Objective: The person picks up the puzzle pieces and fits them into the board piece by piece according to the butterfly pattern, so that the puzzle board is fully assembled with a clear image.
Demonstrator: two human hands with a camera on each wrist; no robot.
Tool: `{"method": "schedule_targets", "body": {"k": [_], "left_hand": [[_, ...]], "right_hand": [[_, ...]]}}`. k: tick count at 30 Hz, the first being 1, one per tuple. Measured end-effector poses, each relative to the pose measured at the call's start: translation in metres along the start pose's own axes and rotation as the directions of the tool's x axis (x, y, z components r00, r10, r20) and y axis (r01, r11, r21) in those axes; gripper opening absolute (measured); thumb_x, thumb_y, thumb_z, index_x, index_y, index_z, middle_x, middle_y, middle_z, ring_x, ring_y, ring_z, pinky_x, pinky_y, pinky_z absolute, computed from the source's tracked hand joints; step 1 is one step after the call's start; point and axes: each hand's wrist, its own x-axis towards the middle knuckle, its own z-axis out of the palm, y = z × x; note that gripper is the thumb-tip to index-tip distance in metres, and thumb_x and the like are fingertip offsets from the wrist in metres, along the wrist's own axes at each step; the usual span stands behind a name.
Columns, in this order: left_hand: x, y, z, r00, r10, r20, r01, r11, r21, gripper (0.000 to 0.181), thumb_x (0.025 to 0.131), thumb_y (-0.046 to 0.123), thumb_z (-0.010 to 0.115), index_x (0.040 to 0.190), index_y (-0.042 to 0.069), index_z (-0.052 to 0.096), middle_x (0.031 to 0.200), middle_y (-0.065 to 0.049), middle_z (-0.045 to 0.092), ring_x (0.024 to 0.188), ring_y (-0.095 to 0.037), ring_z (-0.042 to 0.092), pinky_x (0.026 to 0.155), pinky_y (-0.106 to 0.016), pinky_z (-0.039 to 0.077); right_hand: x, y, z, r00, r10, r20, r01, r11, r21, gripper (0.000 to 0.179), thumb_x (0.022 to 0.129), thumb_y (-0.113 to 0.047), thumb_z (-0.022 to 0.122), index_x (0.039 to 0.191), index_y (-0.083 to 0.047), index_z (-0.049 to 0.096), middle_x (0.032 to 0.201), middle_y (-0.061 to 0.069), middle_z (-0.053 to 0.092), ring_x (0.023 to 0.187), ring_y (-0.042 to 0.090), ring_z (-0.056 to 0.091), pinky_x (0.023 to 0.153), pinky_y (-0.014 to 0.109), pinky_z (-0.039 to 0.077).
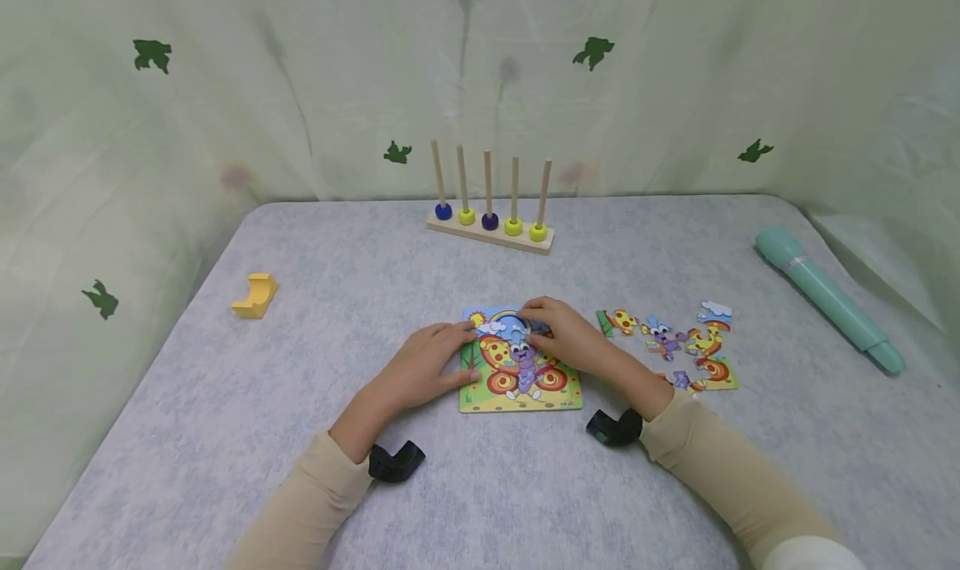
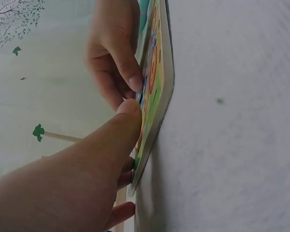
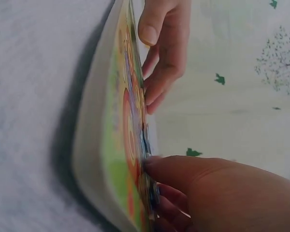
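Note:
A square butterfly puzzle board (image 1: pixel 487 399) lies flat on the table. My left hand (image 1: pixel 427 366) rests along its left side, fingertips near the upper left corner and thumb on the lower left part. At the upper right part of the board, my right hand (image 1: pixel 566 337) pinches a puzzle piece (image 1: pixel 538 327), mostly hidden under the fingers. The right wrist view shows the thumb low over the board and the piece's dark blue edge (image 3: pixel 155 194) by the fingers. Loose puzzle pieces (image 1: pixel 663 337) lie right of the board, partly behind the right forearm.
Behind the board stands a wooden peg rack (image 1: pixel 491 235) with blue and yellow beads. A yellow curved block (image 1: pixel 257 297) sits at the left. A teal microphone-shaped toy (image 1: pixel 832 299) lies at the right. Patterned cloth (image 1: pixel 337 78) hangs behind the table.

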Motion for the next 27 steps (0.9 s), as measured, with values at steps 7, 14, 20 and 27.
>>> {"method": "schedule_targets", "body": {"k": [7, 14, 20, 27], "left_hand": [[0.011, 0.008, 0.001, 1.0, -0.011, 0.013, 0.009, 0.995, 0.099, 0.062, 0.086, 0.054, 0.048, 0.138, 0.023, 0.039, 0.128, -0.008, 0.042, 0.114, -0.029, 0.039, 0.094, -0.045, 0.031], [0.017, 0.007, 0.003, 1.0, -0.015, 0.016, 0.012, 0.991, 0.135, 0.062, 0.083, 0.057, 0.05, 0.137, 0.029, 0.039, 0.129, -0.01, 0.037, 0.113, -0.03, 0.038, 0.094, -0.046, 0.029], [0.017, 0.004, 0.005, 0.999, -0.031, 0.013, 0.029, 0.993, 0.116, 0.064, 0.082, 0.059, 0.051, 0.137, 0.031, 0.038, 0.131, -0.009, 0.036, 0.116, -0.031, 0.035, 0.096, -0.046, 0.027], [0.018, 0.004, 0.007, 0.999, -0.033, -0.002, 0.033, 0.994, 0.102, 0.063, 0.081, 0.06, 0.051, 0.136, 0.032, 0.04, 0.131, -0.008, 0.036, 0.116, -0.03, 0.035, 0.096, -0.046, 0.027]], "right_hand": [[0.001, -0.001, -0.002, 1.0, 0.012, 0.02, -0.012, 0.999, 0.031, 0.033, 0.088, -0.013, 0.058, 0.12, -0.002, 0.057, 0.121, 0.01, 0.048, 0.113, 0.023, 0.044, 0.091, 0.038, 0.039], [0.0, -0.001, -0.004, 0.998, -0.007, 0.069, 0.004, 0.999, 0.041, 0.043, 0.088, -0.019, 0.06, 0.126, -0.002, 0.051, 0.126, 0.012, 0.043, 0.116, 0.027, 0.039, 0.093, 0.042, 0.036], [-0.009, -0.003, -0.013, 0.99, 0.01, 0.14, -0.022, 0.996, 0.088, 0.055, 0.088, -0.026, 0.058, 0.136, -0.006, 0.039, 0.139, 0.015, 0.029, 0.127, 0.03, 0.026, 0.099, 0.047, 0.028], [-0.031, -0.003, -0.044, 1.0, 0.027, -0.01, -0.026, 0.996, 0.088, 0.059, 0.086, -0.024, 0.062, 0.137, -0.009, 0.036, 0.14, 0.012, 0.029, 0.128, 0.029, 0.026, 0.097, 0.049, 0.028]]}}
